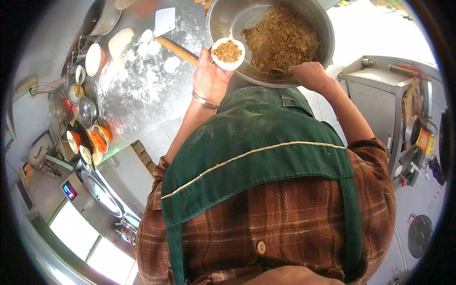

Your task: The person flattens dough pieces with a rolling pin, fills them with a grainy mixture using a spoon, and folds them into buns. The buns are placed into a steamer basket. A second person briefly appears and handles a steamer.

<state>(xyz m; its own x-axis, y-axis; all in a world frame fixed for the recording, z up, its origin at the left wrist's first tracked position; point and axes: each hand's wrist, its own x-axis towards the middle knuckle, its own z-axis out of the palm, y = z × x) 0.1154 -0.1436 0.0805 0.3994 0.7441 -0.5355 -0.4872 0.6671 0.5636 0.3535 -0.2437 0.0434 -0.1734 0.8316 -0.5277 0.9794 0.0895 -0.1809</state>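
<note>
My left hand holds a round dough wrapper with a heap of brown minced filling in its middle. The wrapper sits beside the rim of a large steel bowl. A mound of the same filling fills the bowl's right side. My right hand is closed at the near rim, gripping a spoon whose head lies in the mound's edge. Its handle is mostly hidden in my fist. A wooden rolling pin lies on the table, its near end by my left fingers.
Flour dusts the steel table. On it lie dough pieces, a dough log and a white scraper. Several bowls, an orange-sided one among them, line the left side. A steel cabinet stands at right.
</note>
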